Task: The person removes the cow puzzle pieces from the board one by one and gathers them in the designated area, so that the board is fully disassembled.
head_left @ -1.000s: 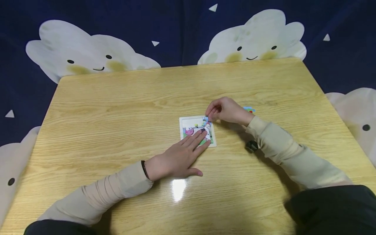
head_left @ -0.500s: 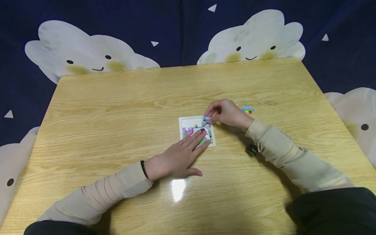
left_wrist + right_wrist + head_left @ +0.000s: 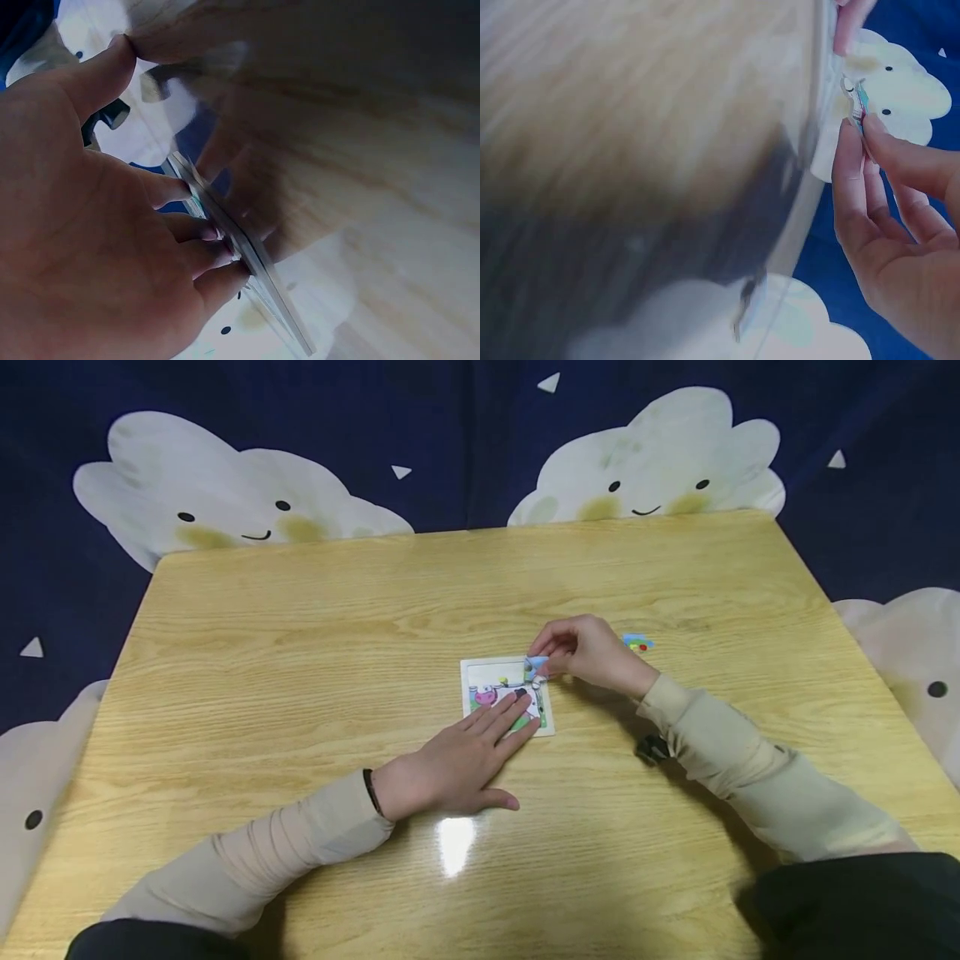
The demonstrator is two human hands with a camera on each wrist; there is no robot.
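Observation:
A small square jigsaw puzzle (image 3: 463,685) with a white frame and a cow picture lies on the table in the head view. My left hand (image 3: 457,767) rests flat across its lower part, fingers straight and thumb spread. At the upper right corner, my right hand (image 3: 588,652) pinches a mostly blue puzzle piece (image 3: 535,667) between thumb and fingertips. The right wrist view shows this piece (image 3: 859,105) nearly edge-on, tilted. Bare white backing shows along the puzzle's upper left. From the left wrist view, the fingertips (image 3: 225,281) lie over the board's edge.
Another puzzle piece (image 3: 637,642), blue with green and red, lies on the wooden table (image 3: 315,652) right of the puzzle, behind the right wrist. A dark blue cloth (image 3: 465,443) with smiling clouds hangs beyond the table's far edge.
My right hand has shifted slightly to the right with the pinched piece, which sits at a different angle over the corner. The left hand has stayed in place.

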